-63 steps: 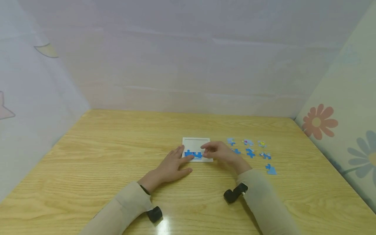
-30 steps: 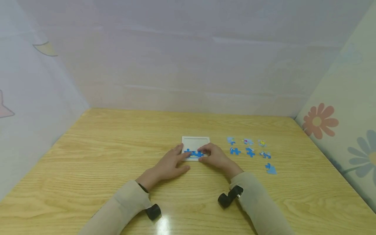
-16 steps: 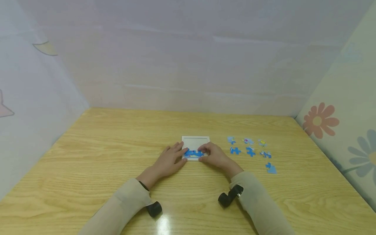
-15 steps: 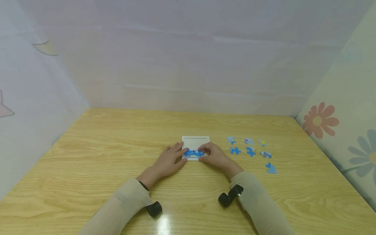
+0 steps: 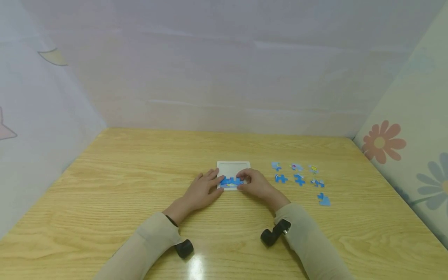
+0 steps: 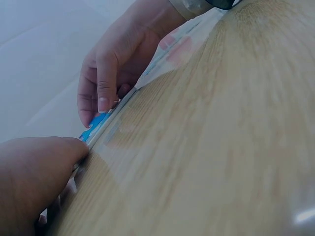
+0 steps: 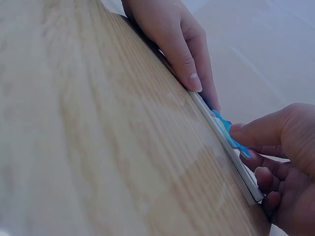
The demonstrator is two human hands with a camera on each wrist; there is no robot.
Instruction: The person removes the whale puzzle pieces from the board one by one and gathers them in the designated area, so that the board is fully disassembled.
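A white puzzle tray (image 5: 233,168) lies flat on the wooden table (image 5: 122,182). Blue puzzle pieces (image 5: 231,181) fill its near row. My left hand (image 5: 203,190) rests flat on the table, its straight fingers touching the tray's left edge. My right hand (image 5: 257,184) has curled fingers at the tray's near right corner. In the right wrist view its thumb and a finger pinch a blue puzzle piece (image 7: 226,130) over the tray rim (image 7: 231,152). The left wrist view shows the right hand's fingertips (image 6: 103,104) on that blue piece (image 6: 96,125).
Several loose puzzle pieces (image 5: 299,180) lie in rows right of the tray, with one more piece (image 5: 323,200) nearer me. Pale walls close in the table at the back and both sides; the right wall (image 5: 402,155) bears flower prints.
My right hand moved left from the tray's right edge onto its near row, where the blue strip has grown rightward. The left hand slid slightly left to the tray's edge.
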